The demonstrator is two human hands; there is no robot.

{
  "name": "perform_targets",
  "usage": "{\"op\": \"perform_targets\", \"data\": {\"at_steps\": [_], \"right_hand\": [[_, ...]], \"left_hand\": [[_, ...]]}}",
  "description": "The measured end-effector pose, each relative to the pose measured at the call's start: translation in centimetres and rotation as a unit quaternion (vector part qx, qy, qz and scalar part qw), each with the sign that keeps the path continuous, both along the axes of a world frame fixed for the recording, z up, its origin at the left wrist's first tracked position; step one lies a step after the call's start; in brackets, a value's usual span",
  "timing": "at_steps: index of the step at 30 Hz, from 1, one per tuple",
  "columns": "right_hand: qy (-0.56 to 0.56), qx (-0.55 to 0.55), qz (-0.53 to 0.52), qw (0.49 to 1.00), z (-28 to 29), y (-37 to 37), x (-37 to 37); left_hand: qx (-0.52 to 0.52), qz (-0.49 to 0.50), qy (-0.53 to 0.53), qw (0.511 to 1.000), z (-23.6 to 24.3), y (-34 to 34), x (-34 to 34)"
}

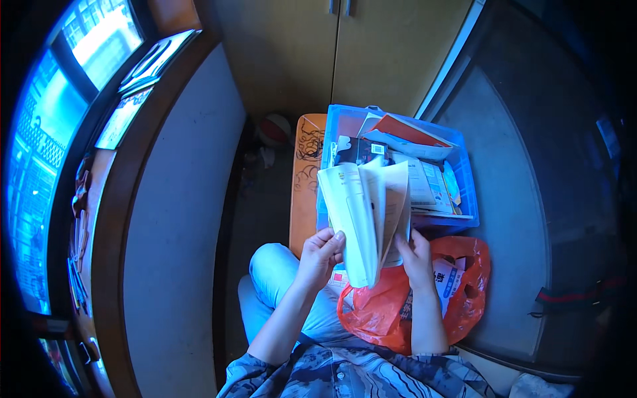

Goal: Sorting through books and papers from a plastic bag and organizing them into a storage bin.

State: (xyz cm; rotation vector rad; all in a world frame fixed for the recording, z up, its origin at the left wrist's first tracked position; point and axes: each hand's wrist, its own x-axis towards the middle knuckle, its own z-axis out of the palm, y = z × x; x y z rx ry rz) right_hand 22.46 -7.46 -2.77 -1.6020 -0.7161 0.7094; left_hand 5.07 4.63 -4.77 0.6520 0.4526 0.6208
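I have one soft paper booklet (350,225) on view, its leaves pale and flexible, with small print that I cannot resolve. State: partly open; several leaves stand fanned apart at the far end and converge toward the near end. Pose: raised in front of the body, far end pointing away. Retention: left hand (323,249) at the left edge, right hand (415,255) at the right.

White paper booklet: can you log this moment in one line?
left hand: holds white paper booklet; right hand: holds it too; booklet: fanned open; blue plastic box: holds papers; red plastic bag: under right forearm
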Motion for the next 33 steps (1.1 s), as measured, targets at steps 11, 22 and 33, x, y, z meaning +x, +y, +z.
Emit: {"op": "perform_targets", "data": {"at_steps": [11,22,33], "right_hand": [[-0.190,-0.003,0.011,0.982,2.6,2.1,5.2],[-0.392,-0.301,0.028,0.869,17.9,-17.9,6.7],[-0.342,-0.306,0.280,0.844,1.7,-19.5,8.5]], "left_hand": [[0.282,-0.002,0.158,0.946,7.0,-0.2,4.0],[0.140,-0.266,-0.045,0.953,11.3,-13.1,6.0],[0.776,-0.181,0.144,0.587,-0.7,-15.5,11.2]]}}
